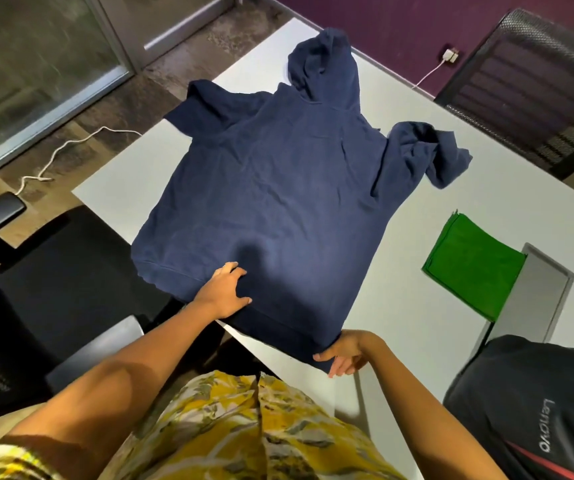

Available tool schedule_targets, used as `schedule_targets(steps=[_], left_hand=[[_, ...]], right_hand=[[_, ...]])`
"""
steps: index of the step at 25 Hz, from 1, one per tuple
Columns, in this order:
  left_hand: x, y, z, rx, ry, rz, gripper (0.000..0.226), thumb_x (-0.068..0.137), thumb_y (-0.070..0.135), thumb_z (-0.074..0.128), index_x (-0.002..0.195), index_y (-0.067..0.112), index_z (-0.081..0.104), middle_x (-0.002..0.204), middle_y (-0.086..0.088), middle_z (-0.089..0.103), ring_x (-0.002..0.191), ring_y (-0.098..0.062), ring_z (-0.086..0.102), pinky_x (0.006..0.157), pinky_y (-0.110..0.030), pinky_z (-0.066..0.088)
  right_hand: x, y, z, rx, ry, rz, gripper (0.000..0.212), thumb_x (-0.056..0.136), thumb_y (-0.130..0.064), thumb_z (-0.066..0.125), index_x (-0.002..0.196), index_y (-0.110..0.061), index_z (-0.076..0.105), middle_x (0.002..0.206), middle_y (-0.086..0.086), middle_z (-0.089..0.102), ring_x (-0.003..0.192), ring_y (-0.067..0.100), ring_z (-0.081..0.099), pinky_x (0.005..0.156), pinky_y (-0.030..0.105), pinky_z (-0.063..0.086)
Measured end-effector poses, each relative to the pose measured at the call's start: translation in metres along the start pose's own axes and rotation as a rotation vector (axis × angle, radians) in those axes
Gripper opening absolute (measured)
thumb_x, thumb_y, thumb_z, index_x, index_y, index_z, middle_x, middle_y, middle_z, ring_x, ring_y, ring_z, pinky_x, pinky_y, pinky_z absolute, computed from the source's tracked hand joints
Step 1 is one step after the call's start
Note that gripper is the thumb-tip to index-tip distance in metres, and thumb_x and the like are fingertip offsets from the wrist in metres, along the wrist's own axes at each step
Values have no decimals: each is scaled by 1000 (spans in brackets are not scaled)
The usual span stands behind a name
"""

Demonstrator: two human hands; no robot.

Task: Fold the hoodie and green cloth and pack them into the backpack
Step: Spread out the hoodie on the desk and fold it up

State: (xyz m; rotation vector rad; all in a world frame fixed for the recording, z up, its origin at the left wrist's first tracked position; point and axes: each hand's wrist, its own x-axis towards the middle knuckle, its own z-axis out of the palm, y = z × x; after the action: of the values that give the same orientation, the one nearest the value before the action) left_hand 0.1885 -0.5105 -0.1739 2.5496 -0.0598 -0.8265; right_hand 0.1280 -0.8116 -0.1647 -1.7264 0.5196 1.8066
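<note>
Left hand lies flat on the hoodie near the hem, fingers spread and pressing, gripping nothing; right hand pinches the hem's near corner, thumb on top of the cloth and fingers beneath. I'd judge I'm squaring the body before the first fold, so I want to tug the hem taut against the pressing palm, then bring the bunched sleeves in. It is thick navy fleece, soft and limp, spread back up across the white table, hood at the far end. Green cloth sits already folded flat to the right, thin and smooth. Black backpack waits at the near right, slick fabric; whether it is open I cannot tell.
</note>
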Motion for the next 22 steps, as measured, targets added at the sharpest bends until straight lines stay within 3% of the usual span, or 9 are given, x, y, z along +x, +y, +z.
schedule_targets(steps=[3,6,8,9,11,13,16,19,22], left_hand=[[-7,-10,-10,-23,56,45,54,84,31,75,133,19,56,141,4,45,127,-23,52,105,-37,44],[-14,-32,-29,-60,333,-52,33,85,24,72,116,17,62,118,0,54,104,-27,61,93,-42,47],[-16,-53,-45,-127,444,-195,30,85,20,70,112,15,60,116,-4,52,103,-28,58,93,-44,44],[-16,-63,-53,-177,480,-270,30,85,19,70,113,15,58,117,-4,52,103,-29,58,94,-45,42],[-13,-82,-71,-300,536,-407,30,86,16,68,114,15,55,123,-6,50,104,-32,58,94,-48,44],[-4,-103,-88,-445,553,-520,33,87,15,66,117,14,53,128,-8,48,102,-36,59,91,-49,49],[14,-129,-109,-474,457,-591,38,86,17,67,120,11,51,126,-10,51,95,-35,61,82,-47,53],[31,-144,-123,-450,367,-546,57,86,16,71,134,3,44,137,-16,43,108,-37,58,87,-43,51],[46,-158,-143,-371,239,-520,61,76,28,83,123,10,47,120,-12,54,102,-33,60,77,-38,50]], right_hand=[[-6,-16,-35,-182,175,4,46,78,-41,81,105,-6,65,74,3,69,64,14,63,72,26,52],[-8,-47,-75,-182,601,-144,64,60,-56,83,108,-16,69,106,3,71,93,26,66,85,33,52],[-18,-78,-82,-143,904,-292,39,76,-50,76,87,-15,62,90,6,65,83,29,60,74,33,48],[-27,-96,-78,-77,972,-407,30,82,-41,73,83,-16,57,82,5,61,78,27,57,70,32,44],[-29,-128,-68,25,946,-700,14,88,-26,69,82,-21,58,72,-1,62,68,15,56,65,28,43],[-27,-160,-57,-6,815,-901,14,92,-15,63,82,-25,63,70,-9,64,60,7,51,63,21,43],[-14,-210,-52,-84,660,-951,18,92,-13,62,80,-26,65,67,-16,61,59,6,46,63,21,42],[-4,-262,-60,-143,630,-956,13,91,-13,63,82,-23,67,66,-18,59,60,5,48,63,20,43],[1,-325,-77,-165,648,-942,16,90,-13,64,80,-26,66,66,-15,62,60,3,51,66,21,45]])
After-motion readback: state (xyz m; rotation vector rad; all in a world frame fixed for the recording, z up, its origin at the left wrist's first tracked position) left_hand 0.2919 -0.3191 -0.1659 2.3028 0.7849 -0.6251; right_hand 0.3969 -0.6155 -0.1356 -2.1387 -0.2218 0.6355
